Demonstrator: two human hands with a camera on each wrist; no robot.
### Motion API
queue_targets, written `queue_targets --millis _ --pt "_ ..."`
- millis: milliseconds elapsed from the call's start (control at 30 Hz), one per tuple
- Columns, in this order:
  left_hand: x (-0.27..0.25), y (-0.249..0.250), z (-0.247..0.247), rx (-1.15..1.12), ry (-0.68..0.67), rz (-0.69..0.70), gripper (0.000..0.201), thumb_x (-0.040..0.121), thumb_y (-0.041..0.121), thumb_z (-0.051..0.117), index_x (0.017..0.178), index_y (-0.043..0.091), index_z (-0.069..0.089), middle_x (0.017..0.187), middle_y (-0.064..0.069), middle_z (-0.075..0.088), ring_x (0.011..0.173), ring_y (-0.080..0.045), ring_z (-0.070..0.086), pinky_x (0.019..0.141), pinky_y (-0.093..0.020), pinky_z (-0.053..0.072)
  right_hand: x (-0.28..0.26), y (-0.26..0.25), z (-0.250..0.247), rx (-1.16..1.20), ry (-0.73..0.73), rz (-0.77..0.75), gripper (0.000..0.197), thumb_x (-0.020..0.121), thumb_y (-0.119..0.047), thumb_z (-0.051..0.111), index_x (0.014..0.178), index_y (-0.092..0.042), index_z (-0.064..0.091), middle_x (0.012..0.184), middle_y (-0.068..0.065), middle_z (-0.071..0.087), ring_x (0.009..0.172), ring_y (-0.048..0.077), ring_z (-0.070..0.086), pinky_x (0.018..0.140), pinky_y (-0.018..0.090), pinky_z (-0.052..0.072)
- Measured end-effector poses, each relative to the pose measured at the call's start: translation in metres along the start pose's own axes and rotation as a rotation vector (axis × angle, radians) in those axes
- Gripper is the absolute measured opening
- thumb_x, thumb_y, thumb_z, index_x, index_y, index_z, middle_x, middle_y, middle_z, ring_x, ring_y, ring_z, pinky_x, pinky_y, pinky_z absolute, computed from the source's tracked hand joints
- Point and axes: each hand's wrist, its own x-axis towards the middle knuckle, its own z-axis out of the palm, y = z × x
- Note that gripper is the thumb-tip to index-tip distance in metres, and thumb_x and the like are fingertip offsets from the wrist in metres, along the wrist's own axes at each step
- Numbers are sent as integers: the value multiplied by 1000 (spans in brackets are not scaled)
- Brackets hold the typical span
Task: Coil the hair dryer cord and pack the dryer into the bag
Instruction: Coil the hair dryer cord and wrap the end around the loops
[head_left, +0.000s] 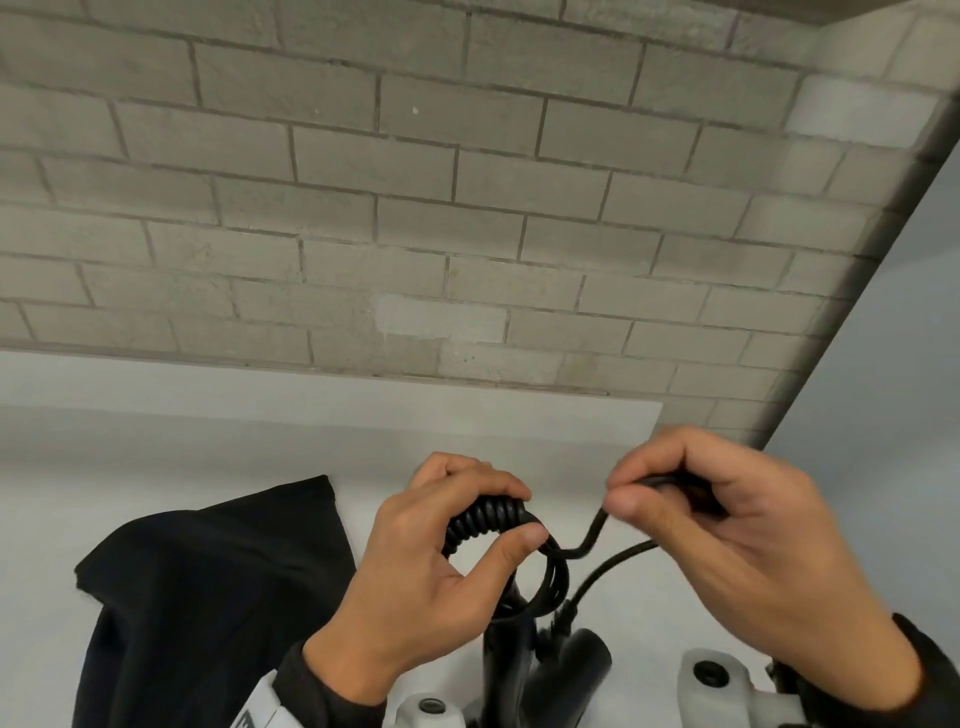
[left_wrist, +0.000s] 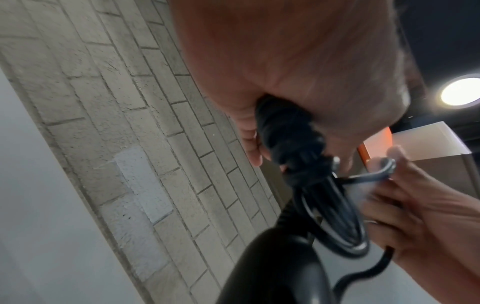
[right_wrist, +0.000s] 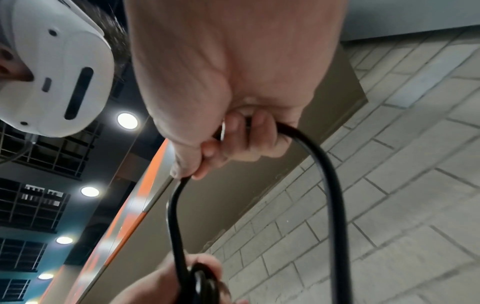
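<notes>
My left hand (head_left: 467, 525) grips a bundle of black cord loops (head_left: 488, 519), wound round with tight turns, above the white table. In the left wrist view the wound bundle (left_wrist: 288, 139) sticks out of my fist. My right hand (head_left: 670, 499) pinches the loose end of the cord (head_left: 597, 535) just right of the bundle; in the right wrist view that cord (right_wrist: 319, 156) arcs down from my curled fingers. The black hair dryer (head_left: 561, 670) hangs below the loops, partly hidden by my hands. The black bag (head_left: 208, 587) lies flat at the lower left.
The white table (head_left: 156, 441) runs up to a grey brick wall (head_left: 415, 208). A white wrist-camera mount (head_left: 711, 675) shows at the bottom edge. A white headset (right_wrist: 52, 72) on the person's head appears in the right wrist view.
</notes>
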Motion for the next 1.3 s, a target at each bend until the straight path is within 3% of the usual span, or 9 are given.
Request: queue_targets --millis 100,200,467,600,800,933,1033,1167,1300 --pt "-2 3 -2 -81 -45 56 41 85 52 64 99 14 71 87 9 67 97 -25 63 91 -32 50 8 5 7 37 92 34 22 81 -52 64 78 -30 63 56 9 49 48 14 40 48 14 36" --pt "-1 5 -2 -76 -55 96 49 69 51 80 97 12 71 86 12 67 93 -24 63 93 -34 49 14 7 15 58 101 49 19 82 -46 64 76 -29 60 58 13 49 50 18 41 48 14 36" --pt "-4 7 8 -94 22 121 21 77 29 77 93 20 68 82 20 64 91 -22 63 86 -32 52 18 27 32 221 189 158 19 80 -34 71 72 -18 65 59 15 53 53 20 43 50 16 39" --pt "-7 6 7 -108 70 86 19 77 32 75 93 24 67 79 15 66 95 -23 65 84 -23 50 -4 64 36 388 -54 353 28 69 -45 78 71 -20 66 60 1 50 55 12 42 51 22 39" --pt "-7 2 4 -126 111 8 19 79 41 73 89 25 70 80 11 67 98 -20 66 82 -19 49 -50 85 53 555 -324 545 9 81 -19 75 77 -15 67 74 5 65 74 18 59 74 29 48" --pt "-8 1 4 -125 122 -14 21 81 43 72 88 23 69 83 8 67 96 -19 68 80 -17 49 -70 87 61 780 -349 679 24 76 4 76 94 -3 63 90 19 67 87 29 63 81 36 50" --pt "-9 1 3 -128 125 -26 27 83 50 68 87 23 69 84 4 67 94 -16 68 79 -14 49 -82 92 66 829 -350 756 41 72 -3 82 106 7 62 106 31 65 97 37 64 89 42 52" --pt "-9 1 2 -127 112 -38 27 83 50 67 88 24 69 84 3 67 94 -16 67 79 -13 48 -89 86 64 914 -279 789 35 75 -3 78 95 10 52 99 30 67 84 40 64 78 44 55" --pt "-8 0 1 -121 108 -38 27 83 51 67 88 24 69 84 4 67 95 -17 67 79 -13 48 -77 74 46 973 67 832 76 41 -21 98 93 2 47 85 43 61 66 47 66 58 45 58"
